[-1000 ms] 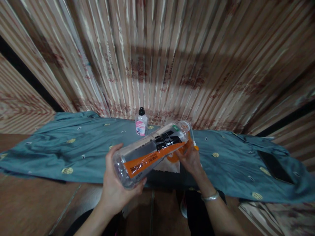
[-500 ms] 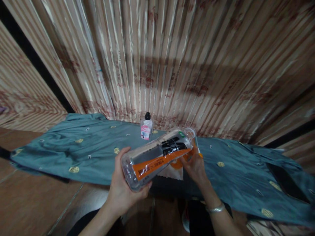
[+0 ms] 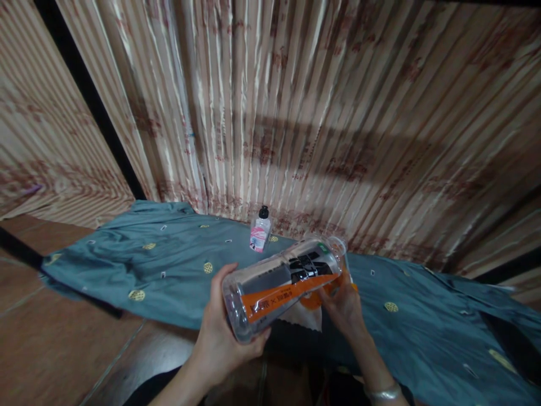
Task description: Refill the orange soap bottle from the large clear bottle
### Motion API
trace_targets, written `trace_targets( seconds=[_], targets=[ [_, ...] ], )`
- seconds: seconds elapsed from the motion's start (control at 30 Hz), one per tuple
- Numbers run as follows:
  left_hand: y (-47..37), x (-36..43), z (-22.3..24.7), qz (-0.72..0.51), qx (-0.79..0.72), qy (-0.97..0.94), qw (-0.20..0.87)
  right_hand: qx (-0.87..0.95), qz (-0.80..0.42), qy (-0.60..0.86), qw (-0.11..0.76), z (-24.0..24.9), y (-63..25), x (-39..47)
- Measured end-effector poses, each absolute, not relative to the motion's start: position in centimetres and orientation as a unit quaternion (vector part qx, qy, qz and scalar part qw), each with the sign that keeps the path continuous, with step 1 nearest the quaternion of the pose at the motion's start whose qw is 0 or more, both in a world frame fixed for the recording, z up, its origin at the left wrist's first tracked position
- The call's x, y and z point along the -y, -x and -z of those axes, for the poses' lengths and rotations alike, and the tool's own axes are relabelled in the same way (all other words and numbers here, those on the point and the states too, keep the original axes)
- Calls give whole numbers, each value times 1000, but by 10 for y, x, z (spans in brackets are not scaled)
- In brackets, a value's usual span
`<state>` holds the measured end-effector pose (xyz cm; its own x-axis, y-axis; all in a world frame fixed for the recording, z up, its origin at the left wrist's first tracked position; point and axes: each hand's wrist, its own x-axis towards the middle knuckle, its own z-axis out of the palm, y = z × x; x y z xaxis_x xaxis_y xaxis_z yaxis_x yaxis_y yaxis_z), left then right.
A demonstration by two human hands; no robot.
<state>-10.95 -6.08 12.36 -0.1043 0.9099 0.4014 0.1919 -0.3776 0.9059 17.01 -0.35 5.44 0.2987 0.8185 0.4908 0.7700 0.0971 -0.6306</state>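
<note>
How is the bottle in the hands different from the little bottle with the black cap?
The big bottle is tilted and held; the small bottle stands upright on the cloth. The big bottle's label is mostly orange and black, the small bottle's pink and white. Both look see-through.

Bare left hand point(image 3: 217, 332): open wide in a big curve, like the letter C, and holding on.
Left fingers point(image 3: 223, 279): one tip is up high, another is down low.
Left wrist point(image 3: 198, 363): almost straight.
Bare left arm point(image 3: 180, 386): comes up from the bottom and leans to the right.
Bare right hand point(image 3: 347, 307): curled, a bit higher in view than the left one.
Right fingers point(image 3: 328, 300): bent; some are hidden.
Bare right arm point(image 3: 372, 361): comes up from the bottom and leans to the left.
Both hands: apart.
</note>
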Motion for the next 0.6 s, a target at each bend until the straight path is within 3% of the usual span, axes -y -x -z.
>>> trace_targets(
  seconds=[0.6],
  targets=[
    [105, 65, -132, -581, -475, -572, 329, 585, -37, 680, 441, -60, -168, 5]
  ],
)
